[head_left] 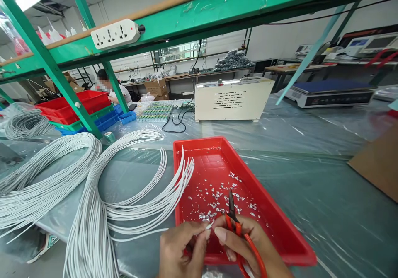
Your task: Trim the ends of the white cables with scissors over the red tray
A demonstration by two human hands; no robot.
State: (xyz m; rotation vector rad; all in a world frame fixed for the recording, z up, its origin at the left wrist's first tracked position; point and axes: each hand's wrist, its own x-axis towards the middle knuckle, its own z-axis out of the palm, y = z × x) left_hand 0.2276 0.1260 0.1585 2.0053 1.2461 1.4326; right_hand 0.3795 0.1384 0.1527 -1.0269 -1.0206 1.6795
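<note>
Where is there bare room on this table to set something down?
The widest free patch lies between the red tray and the brown cardboard; a narrower one lies between the tray and cream machine. White cables crowd the tray's left side; silvery scraps litter its floor.

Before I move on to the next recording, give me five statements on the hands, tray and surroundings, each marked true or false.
1. The right hand holds scissors with orange handles. True.
2. The left hand is empty. False: it pinches a thin white piece.
3. Silvery scraps are scattered in the red tray. True.
4. The white cables lie to the right of the red tray. False: they lie to its left.
5. The power strip lies inside the red tray. False: it is on the green beam above.
</note>
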